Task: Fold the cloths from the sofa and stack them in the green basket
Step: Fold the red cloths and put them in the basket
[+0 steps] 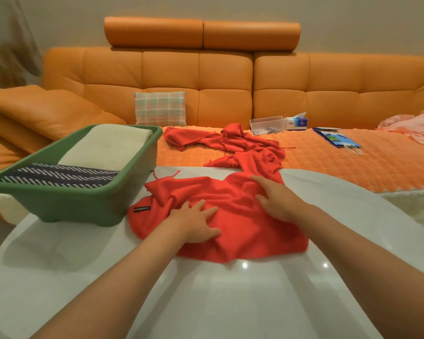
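The red scarf (233,231) lies rumpled on the white table (206,302) beside the green basket (83,204), its far end trailing onto the sofa (225,79). The left hand (196,223) and right hand (277,201) press flat on it, slightly apart, gripping nothing. It would be best to sweep the creases outward before folding.

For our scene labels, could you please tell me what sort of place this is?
Most likely a home living room: an orange sofa with a plaid cushion and a tissue box on its seat.
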Available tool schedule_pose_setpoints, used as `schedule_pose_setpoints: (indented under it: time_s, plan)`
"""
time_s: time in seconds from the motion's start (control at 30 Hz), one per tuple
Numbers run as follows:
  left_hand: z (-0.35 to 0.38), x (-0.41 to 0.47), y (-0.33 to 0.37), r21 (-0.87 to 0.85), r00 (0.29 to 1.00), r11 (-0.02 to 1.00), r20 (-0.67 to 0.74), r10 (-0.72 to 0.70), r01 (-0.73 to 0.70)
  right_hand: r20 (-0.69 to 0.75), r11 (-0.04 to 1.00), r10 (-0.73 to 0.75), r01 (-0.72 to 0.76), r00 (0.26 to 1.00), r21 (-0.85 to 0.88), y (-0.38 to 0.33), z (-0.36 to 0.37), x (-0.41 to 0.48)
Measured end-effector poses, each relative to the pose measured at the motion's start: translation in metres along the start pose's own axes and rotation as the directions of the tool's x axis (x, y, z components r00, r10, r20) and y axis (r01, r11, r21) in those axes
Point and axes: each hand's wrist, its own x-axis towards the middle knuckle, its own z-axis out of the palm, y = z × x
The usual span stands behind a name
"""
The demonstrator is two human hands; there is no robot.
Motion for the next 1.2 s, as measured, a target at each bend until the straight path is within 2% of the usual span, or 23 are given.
schedule_pose_setpoints:
  time_s: [0.07,0.1,0.17,0.23,0.3,0.37,0.43,0.5,0.57,0.6,0.63,0.7,0.77,0.8,0.83,0.9,0.93,1.0,1.07,1.13,1.2]
  plan:
    - [-0.010,-0.004,-0.003,0.047,0.995,0.995,0.025,-0.092,0.091,0.175,0.993,0.100,-0.087,0.979,-0.081,0.020,-0.001,-0.013]
    - [-0.014,-0.005,-0.003,0.070,0.992,0.990,0.030,-0.124,0.122,0.219,0.981,0.149,-0.117,0.964,-0.152,0.028,-0.001,-0.018]
    - [-0.018,-0.011,0.004,0.138,0.988,0.978,-0.012,-0.154,0.154,0.214,0.940,0.221,-0.149,0.952,-0.308,0.041,-0.003,-0.024]
    - [-0.018,-0.014,0.017,0.207,0.982,0.967,-0.149,-0.119,0.148,0.166,0.889,0.284,-0.194,0.944,-0.414,0.045,-0.010,-0.031]
    - [-0.015,-0.012,0.034,0.189,0.960,0.981,-0.278,0.011,0.044,0.119,0.845,0.332,-0.240,0.936,-0.478,0.046,-0.019,-0.040]
    - [-0.011,-0.006,0.054,0.083,0.923,0.985,-0.344,0.171,-0.152,0.065,0.799,0.361,-0.273,0.930,-0.536,0.050,-0.027,-0.053]
    - [-0.004,0.000,0.077,0.000,0.917,0.960,-0.294,0.269,-0.281,0.018,0.758,0.393,-0.313,0.919,-0.572,0.060,-0.033,-0.066]
    - [0.005,0.006,0.098,-0.028,0.953,0.959,-0.122,0.278,-0.284,0.003,0.707,0.489,-0.394,0.872,-0.587,0.069,-0.041,-0.074]
    - [0.010,0.012,0.113,-0.029,0.966,0.966,0.013,0.259,-0.258,-0.020,0.608,0.583,-0.453,0.812,-0.652,0.074,-0.048,-0.079]
    - [0.010,0.014,0.118,-0.034,0.963,0.963,0.036,0.267,-0.266,-0.054,0.557,0.574,-0.438,0.817,-0.705,0.074,-0.050,-0.081]
    - [0.009,0.015,0.122,-0.038,0.956,0.957,0.046,0.288,-0.287,-0.106,0.528,0.511,-0.409,0.853,-0.744,0.073,-0.051,-0.082]
    - [0.005,0.013,0.129,-0.037,0.937,0.939,0.068,0.344,-0.342,-0.208,0.587,0.287,-0.344,0.935,-0.733,0.069,-0.051,-0.080]
    - [-0.001,0.012,0.132,-0.091,0.920,0.920,0.053,0.388,-0.382,-0.250,0.754,0.075,-0.219,0.965,-0.619,0.067,-0.045,-0.071]
    - [-0.004,0.015,0.132,-0.155,0.913,0.902,-0.004,0.408,-0.404,-0.232,0.841,0.013,-0.136,0.973,-0.524,0.065,-0.040,-0.065]
    - [-0.007,0.019,0.130,-0.224,0.899,0.871,-0.107,0.424,-0.437,-0.187,0.905,-0.012,-0.069,0.982,-0.421,0.064,-0.034,-0.060]
    - [-0.011,0.033,0.124,-0.281,0.845,0.816,-0.352,0.403,-0.506,-0.053,0.970,0.036,-0.048,0.998,-0.238,0.066,-0.022,-0.049]
    - [-0.012,0.042,0.120,-0.283,0.828,0.818,-0.430,0.359,-0.501,-0.010,0.980,0.067,-0.068,0.998,-0.186,0.069,-0.018,-0.045]
    - [-0.015,0.059,0.111,-0.292,0.831,0.856,-0.500,0.244,-0.427,0.011,0.980,0.110,-0.106,0.994,-0.168,0.077,-0.013,-0.033]
    - [-0.017,0.074,0.100,-0.223,0.863,0.911,-0.456,0.217,-0.347,0.064,0.972,0.141,-0.126,0.988,-0.197,0.082,-0.012,-0.021]
    - [-0.014,0.086,0.087,-0.130,0.943,0.966,-0.279,0.179,-0.222,0.175,0.965,0.167,-0.124,0.970,-0.232,0.083,-0.012,-0.011]
    - [-0.013,0.091,0.073,-0.124,0.992,0.990,-0.113,0.059,-0.073,0.280,0.962,0.212,-0.149,0.936,-0.229,0.085,-0.011,-0.003]
